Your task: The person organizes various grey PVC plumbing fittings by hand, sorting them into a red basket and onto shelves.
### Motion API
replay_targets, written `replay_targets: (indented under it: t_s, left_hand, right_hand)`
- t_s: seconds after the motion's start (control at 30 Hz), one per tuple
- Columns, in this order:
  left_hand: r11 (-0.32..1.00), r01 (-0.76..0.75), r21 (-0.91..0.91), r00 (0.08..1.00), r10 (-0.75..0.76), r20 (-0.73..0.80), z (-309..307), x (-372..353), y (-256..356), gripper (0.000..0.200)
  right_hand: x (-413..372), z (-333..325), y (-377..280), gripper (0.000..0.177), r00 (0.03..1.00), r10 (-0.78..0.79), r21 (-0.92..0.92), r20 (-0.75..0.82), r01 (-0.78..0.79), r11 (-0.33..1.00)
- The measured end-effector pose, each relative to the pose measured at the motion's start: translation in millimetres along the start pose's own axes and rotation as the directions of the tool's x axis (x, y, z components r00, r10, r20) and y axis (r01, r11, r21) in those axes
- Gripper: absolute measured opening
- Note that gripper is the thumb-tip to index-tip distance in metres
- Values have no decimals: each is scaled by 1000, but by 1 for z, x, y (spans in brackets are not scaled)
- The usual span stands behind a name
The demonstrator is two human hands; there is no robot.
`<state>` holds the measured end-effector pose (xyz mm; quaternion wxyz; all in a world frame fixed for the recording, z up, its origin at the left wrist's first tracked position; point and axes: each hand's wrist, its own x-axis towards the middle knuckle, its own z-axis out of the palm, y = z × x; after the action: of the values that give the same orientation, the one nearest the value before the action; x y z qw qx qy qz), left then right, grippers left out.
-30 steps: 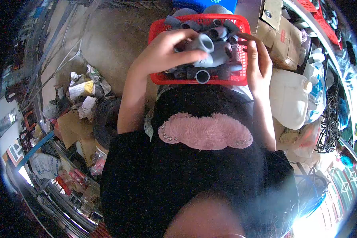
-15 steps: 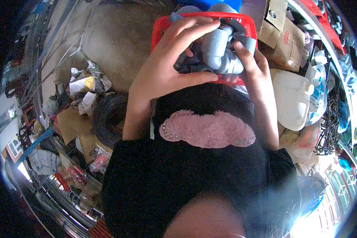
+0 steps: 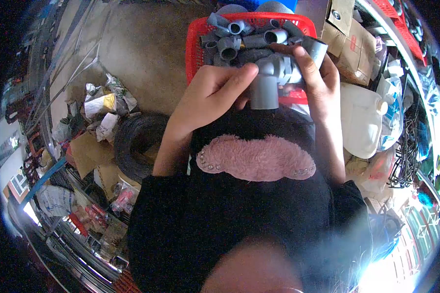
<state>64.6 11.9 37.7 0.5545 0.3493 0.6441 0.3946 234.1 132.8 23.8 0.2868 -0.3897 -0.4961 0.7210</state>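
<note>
Both hands hold one grey plastic pipe fitting (image 3: 265, 92) in front of my chest, over the near side of a red basket (image 3: 194, 51). One elbow of the fitting points down toward me, and a ribbed collar joins it to another open end at the upper right. My left hand (image 3: 212, 95) has its thumb against the left elbow, with the other fingers hidden behind. On the right end, my right hand (image 3: 322, 83) grips with its thumb on top and fingers wrapped behind. Several loose grey pipe fittings (image 3: 227, 49) lie in the basket.
Cardboard boxes (image 3: 352, 53) and a white plastic jug (image 3: 362, 119) stand on the right. To the left lie a coil of black hose (image 3: 132, 146), crumpled packaging (image 3: 105, 105) and cardboard pieces (image 3: 90, 156). Something blue (image 3: 264, 5) is behind the basket.
The fitting has turned in my hands, so its left elbow now points down instead of up. My left hand has dropped lower and its spread fingers have closed in, uncovering more of the basket.
</note>
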Motion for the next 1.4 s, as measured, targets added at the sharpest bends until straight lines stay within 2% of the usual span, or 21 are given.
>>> replay_targets:
  t_s: [0.03, 0.1, 0.2, 0.23, 0.3, 0.47, 0.57, 0.6, 0.7, 0.73, 0.8, 0.9, 1.0, 1.03, 1.07, 1.1, 1.13, 1.2, 1.3, 1.33, 1.4]
  left_hand:
    - [954, -235, 188, 967, 249, -57, -1, 3, -3, 39]
    - [609, -571, 550, 720, 694, -21, -3, 13, -8, 37]
    - [632, -693, 347, 684, 729, 39, -3, 15, -5, 39]
    - [662, -697, 276, 695, 718, 33, -2, 16, -6, 40]
    - [788, -601, 136, 792, 610, -34, 0, 16, -13, 43]
    - [807, -560, 186, 811, 580, -73, 9, 22, -11, 35]
    - [936, -281, 212, 957, 289, -3, 7, 13, -1, 43]
    - [905, -328, 272, 935, 353, -45, 11, 16, -6, 51]
    - [812, -124, 571, 971, 219, -100, 9, 13, 8, 47]
    - [723, -271, 635, 908, 410, -80, 6, 16, 6, 45]
    - [457, -494, 739, 684, 730, 6, -1, 26, 0, 40]
    - [657, -551, 514, 748, 663, -46, -2, 30, -4, 38]
    - [885, -413, 215, 895, 438, -82, 7, 24, -8, 36]
    - [977, -213, -16, 974, 211, -78, 7, 20, -3, 33]
    - [970, 16, -241, 1000, -21, -21, 8, 14, 9, 30]
    - [864, 248, -437, 968, -235, 85, 8, 11, 16, 27]
    - [848, 242, -472, 960, -141, 240, -1, 19, 7, 31]
    - [990, 4, -142, 991, 15, 132, -1, 10, 6, 36]
    - [980, -94, 173, 981, 62, 184, -6, 6, 13, 33]
    - [968, -12, 250, 984, -33, 174, -4, 2, 23, 30]
    - [994, 59, 93, 987, -73, 146, 3, 4, 26, 34]
  right_hand:
    - [0, -1, 0, 47, 1000, 9, -7, -1, -9, 1000]
    - [0, -2, 1, 46, 1000, 24, -21, -4, -24, 1000]
    - [2, -1, 3, 43, 998, -9, -61, 70, 13, 998]
    - [1, 0, 4, 41, 996, 60, -53, 59, -57, 997]
    - [0, 3, 6, 41, 998, 50, -22, 38, -49, 999]
    - [3, -2, 6, 40, 999, -20, -21, 29, 21, 1000]
    - [3, -6, 9, 40, 998, -62, -31, 18, 62, 998]
    - [4, -8, 10, 39, 998, -58, -37, 26, 59, 998]
    - [4, -16, 13, 37, 990, -115, -66, 87, 121, 990]
    - [4, -19, 13, 37, 983, -146, -76, 115, 155, 985]
    - [2, -22, 9, 34, 950, -250, -61, 188, 265, 962]
    - [10, -30, 13, 36, 816, -468, -78, 340, 520, 851]
    - [-1, -32, 3, 38, 755, -544, -268, 366, 646, 715]
    - [-3, -32, 3, 40, 686, -592, -320, 423, 724, 611]
    - [-6, -33, 3, 42, 612, -626, -361, 483, 791, 495]
    - [-8, -34, 5, 46, 529, -664, -393, 529, 846, 361]
    - [-11, -34, 14, 51, 438, -705, -424, 559, 881, 211]
    - [-20, -34, 27, 60, 317, -759, -443, 569, 896, 42]
    - [-31, -31, 26, 65, 382, -770, -390, 511, 901, 189]
    - [-34, -33, 32, 54, 460, -751, -379, 474, 876, 297]
    - [-32, -37, 32, 51, 535, -711, -380, 456, 840, 388]
